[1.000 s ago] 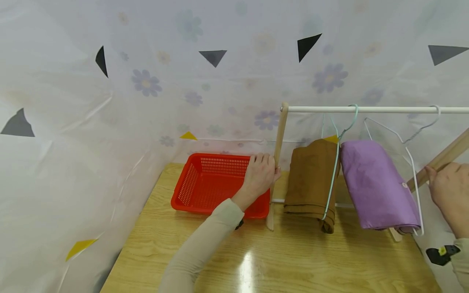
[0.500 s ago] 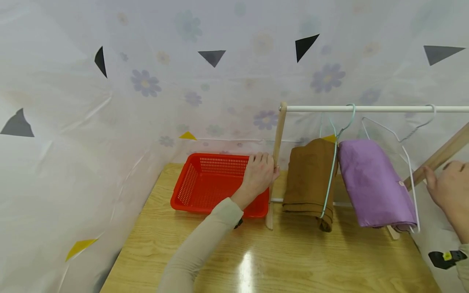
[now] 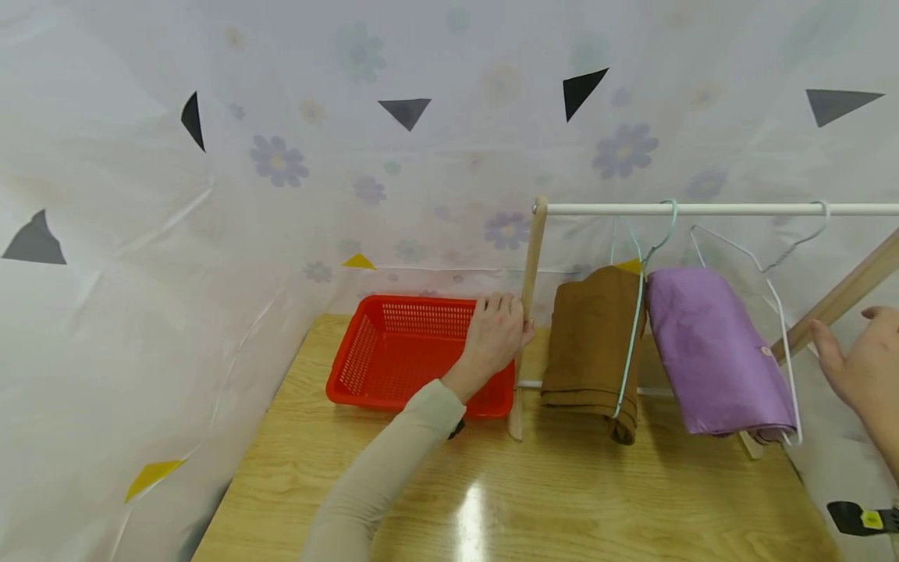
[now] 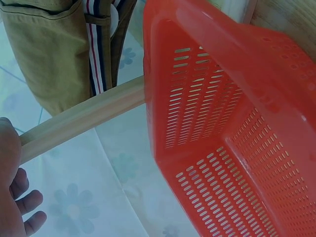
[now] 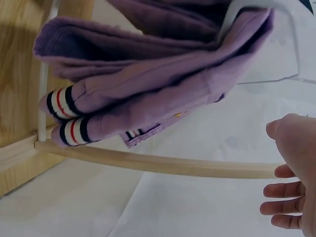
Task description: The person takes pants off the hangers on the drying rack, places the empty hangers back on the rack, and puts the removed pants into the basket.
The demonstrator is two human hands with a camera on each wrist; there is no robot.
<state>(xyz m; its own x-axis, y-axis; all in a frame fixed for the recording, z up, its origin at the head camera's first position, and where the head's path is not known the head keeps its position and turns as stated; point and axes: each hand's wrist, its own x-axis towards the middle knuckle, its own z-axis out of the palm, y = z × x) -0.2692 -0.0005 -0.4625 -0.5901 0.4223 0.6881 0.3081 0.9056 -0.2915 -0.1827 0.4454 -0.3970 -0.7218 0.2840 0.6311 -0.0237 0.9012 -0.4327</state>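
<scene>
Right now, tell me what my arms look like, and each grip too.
Your left arm wears a long, plain beige sleeve, with a bit of a black wrist piece showing beneath its cuff. The left grip and right grip are ungloved. A black wrist unit with a yellow patch shows at your right wrist.

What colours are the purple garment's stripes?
The stripes are dark navy, white and red, clearest in the right wrist view.

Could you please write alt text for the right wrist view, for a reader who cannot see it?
The right hand is at the right edge, near a wooden post. At upper left, a folded purple garment with striped bands hangs on a pale hanger.
</scene>
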